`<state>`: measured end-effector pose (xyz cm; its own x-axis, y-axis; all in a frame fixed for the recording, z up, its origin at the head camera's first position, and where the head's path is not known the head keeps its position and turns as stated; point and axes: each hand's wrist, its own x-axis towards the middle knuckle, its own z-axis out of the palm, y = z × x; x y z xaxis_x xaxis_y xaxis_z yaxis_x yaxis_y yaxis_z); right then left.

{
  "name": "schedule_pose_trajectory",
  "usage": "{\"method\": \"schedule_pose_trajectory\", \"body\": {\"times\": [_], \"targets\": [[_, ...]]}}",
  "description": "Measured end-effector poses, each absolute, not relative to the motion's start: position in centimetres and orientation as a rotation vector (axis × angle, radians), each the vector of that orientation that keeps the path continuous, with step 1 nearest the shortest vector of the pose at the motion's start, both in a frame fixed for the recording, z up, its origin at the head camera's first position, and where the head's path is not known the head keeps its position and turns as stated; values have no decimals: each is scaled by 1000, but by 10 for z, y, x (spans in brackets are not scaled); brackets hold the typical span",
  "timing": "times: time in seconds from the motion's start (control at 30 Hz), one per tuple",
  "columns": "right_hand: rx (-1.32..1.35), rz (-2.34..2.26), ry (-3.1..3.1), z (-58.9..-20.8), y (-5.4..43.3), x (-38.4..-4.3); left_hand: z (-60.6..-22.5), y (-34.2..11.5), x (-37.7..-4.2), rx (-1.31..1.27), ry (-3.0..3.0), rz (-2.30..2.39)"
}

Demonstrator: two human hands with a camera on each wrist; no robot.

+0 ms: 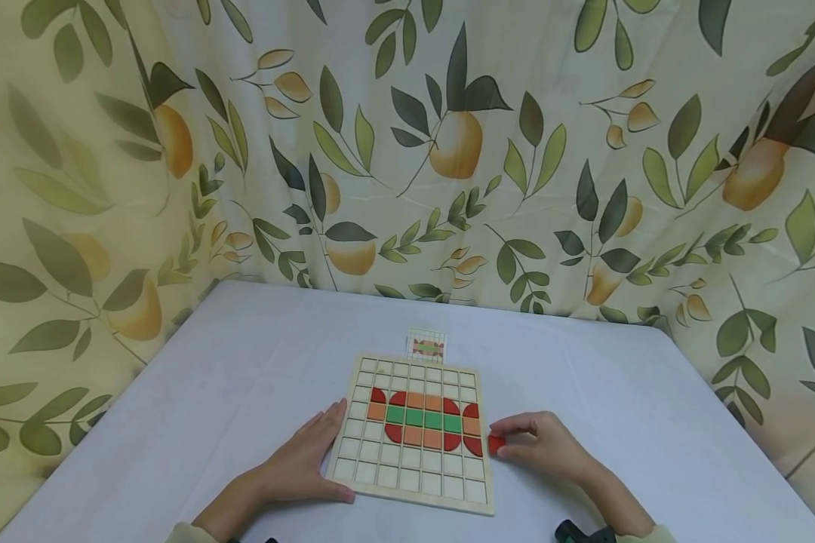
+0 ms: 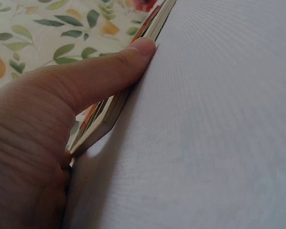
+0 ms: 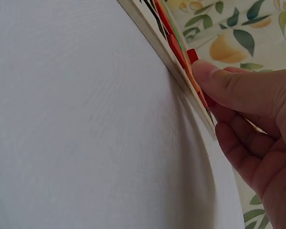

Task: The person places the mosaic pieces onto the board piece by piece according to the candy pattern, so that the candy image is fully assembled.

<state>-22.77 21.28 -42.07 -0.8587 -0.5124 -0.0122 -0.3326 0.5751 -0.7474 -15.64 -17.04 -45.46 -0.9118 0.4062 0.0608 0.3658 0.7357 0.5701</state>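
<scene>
A wooden grid board [image 1: 407, 481] lies flat on the table, its middle rows filled with red quarter-round, orange and green square pieces. My left hand [image 1: 306, 456] rests at its near left corner. The fingers lie straight along the left side and the thumb [image 2: 128, 59] touches the near edge. By the right edge, my right hand [image 1: 546, 449] pinches a red piece [image 1: 496, 443] between thumb and fingers. In the right wrist view part of this red piece [image 3: 192, 56] shows past the thumb tip; the rest is hidden by the fingers.
Just beyond the board's far edge lies a small pattern card [image 1: 426, 345] with a similar coloured design. A white cloth covers the table [image 1: 570, 362]. Behind and beside it hangs a curtain [image 1: 407, 188] printed with fruit and leaves.
</scene>
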Motion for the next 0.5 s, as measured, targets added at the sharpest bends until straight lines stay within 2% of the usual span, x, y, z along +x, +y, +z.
{"method": "schedule_pose_trajectory", "body": {"times": [0.5], "targets": [[-897,-1148,2590,-419,184,-234,-454,-170,-156,620,2851,924]]}}
